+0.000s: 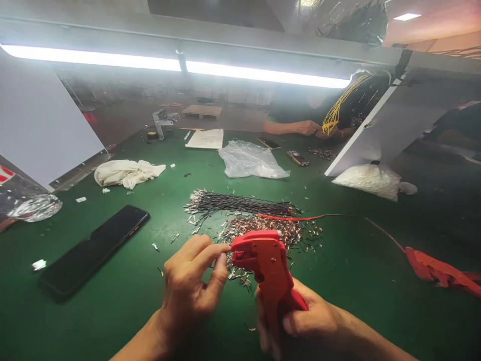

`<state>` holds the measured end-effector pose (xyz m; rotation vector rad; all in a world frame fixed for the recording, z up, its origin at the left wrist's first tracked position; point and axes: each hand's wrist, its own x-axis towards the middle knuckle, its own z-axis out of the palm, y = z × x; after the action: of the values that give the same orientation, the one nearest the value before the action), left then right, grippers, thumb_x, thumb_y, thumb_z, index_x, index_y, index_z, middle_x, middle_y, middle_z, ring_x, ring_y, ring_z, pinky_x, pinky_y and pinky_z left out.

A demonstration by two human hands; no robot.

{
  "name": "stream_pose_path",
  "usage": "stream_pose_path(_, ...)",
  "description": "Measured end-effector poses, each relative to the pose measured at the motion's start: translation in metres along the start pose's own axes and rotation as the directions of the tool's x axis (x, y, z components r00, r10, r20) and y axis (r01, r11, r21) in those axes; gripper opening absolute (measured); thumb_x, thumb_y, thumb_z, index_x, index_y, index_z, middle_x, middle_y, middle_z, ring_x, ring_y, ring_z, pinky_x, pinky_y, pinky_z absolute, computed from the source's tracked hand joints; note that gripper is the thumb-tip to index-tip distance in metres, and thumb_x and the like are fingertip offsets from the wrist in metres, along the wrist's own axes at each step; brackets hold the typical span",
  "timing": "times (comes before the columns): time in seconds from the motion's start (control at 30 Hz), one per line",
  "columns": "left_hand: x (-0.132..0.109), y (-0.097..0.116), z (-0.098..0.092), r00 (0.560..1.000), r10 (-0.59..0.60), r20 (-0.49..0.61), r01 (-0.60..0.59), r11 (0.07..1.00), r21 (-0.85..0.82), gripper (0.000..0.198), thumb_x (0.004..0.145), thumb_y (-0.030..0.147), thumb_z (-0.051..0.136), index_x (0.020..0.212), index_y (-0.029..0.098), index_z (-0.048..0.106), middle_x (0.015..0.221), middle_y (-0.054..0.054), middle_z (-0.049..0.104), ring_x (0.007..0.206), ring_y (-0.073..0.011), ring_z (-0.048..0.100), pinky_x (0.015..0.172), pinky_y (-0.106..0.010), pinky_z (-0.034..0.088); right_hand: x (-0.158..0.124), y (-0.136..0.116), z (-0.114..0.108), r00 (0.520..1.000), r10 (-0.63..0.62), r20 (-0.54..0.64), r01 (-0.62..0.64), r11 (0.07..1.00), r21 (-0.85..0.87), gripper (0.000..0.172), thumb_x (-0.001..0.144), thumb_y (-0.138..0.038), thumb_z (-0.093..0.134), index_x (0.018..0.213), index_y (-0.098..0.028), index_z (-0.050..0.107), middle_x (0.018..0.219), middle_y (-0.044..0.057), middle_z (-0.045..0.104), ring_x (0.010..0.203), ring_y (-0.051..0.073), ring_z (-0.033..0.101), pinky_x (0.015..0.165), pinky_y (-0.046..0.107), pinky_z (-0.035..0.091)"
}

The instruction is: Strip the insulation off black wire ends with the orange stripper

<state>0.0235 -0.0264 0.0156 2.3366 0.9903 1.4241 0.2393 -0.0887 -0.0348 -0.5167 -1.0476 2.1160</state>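
My right hand is wrapped round the handle of a red wire stripper, whose jaws point left. At those jaws, my left hand has its thumb and forefinger close together; whatever is between the fingertips is too small to make out. Behind the tool lies a bundle of black wires with metal terminals at its left end. A heap of short wire offcuts with coppery ends spreads under and behind the stripper, partly hidden by it. Across the heap's far edge runs a thin red strip.
A black phone lies left, near a clear bottle and white cloth. Farther back are a plastic bag and a notebook. Opposite, another person's hands hold yellow wires. Red material lies right.
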Motion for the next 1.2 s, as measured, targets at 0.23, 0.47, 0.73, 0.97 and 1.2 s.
stream_pose_path(0.23,-0.001,-0.004,0.001,0.943,-0.327,0.067,0.329,0.877,-0.351,0.017,0.091,0.024,0.055,0.087,0.022,0.071,0.072,-0.001,0.065,0.062,-0.0118,0.054,0.057,-0.023,0.043,-0.002,0.001,-0.002,0.998,-0.040,-0.046,0.044,0.995,0.085,0.032,0.071,-0.028,0.067,0.094,-0.009,0.059,0.079,0.013,0.070,0.057,0.015,0.064,0.051,0.022,0.047)
stream_pose_path(0.47,-0.005,0.002,0.008,0.877,-0.464,0.127,0.461,0.733,-0.500,0.023,0.088,0.040,0.060,0.085,0.022,0.074,0.071,-0.003,0.067,0.056,-0.0110,0.051,0.050,-0.021,0.041,0.000,0.000,0.003,1.000,0.000,-0.012,0.002,0.991,0.133,0.032,0.070,-0.028,0.068,0.092,-0.007,0.061,0.078,0.012,0.069,0.057,0.013,0.062,0.052,0.020,0.047)
stream_pose_path(0.73,-0.008,0.000,0.009,0.871,-0.456,0.184,0.486,0.737,-0.469,0.026,0.089,0.040,0.058,0.085,0.021,0.074,0.066,-0.002,0.061,0.052,-0.0096,0.044,0.048,-0.021,0.038,-0.001,-0.001,0.002,1.000,0.006,0.014,-0.008,0.988,0.156,0.032,0.070,-0.028,0.069,0.095,-0.009,0.061,0.081,0.013,0.071,0.054,0.013,0.062,0.053,0.021,0.049)
stream_pose_path(0.97,-0.009,-0.001,0.008,0.870,-0.454,0.190,0.488,0.742,-0.460,0.023,0.089,0.037,0.057,0.082,0.021,0.073,0.065,0.000,0.059,0.052,-0.0090,0.042,0.048,-0.020,0.036,-0.002,0.001,0.005,1.000,-0.009,-0.020,0.013,0.983,0.185,0.034,0.070,-0.029,0.070,0.095,-0.008,0.061,0.080,0.013,0.071,0.054,0.012,0.062,0.052,0.021,0.047)
stream_pose_path(1.2,-0.008,-0.001,0.007,0.879,-0.426,0.213,0.476,0.773,-0.419,0.027,0.088,0.035,0.056,0.072,0.018,0.069,0.061,0.000,0.055,0.054,-0.0105,0.045,0.051,-0.021,0.039,-0.001,-0.001,0.006,0.999,0.010,-0.048,-0.004,0.993,0.120,0.036,0.071,-0.036,0.072,0.089,-0.007,0.062,0.076,0.012,0.068,0.059,0.014,0.062,0.056,0.023,0.047)
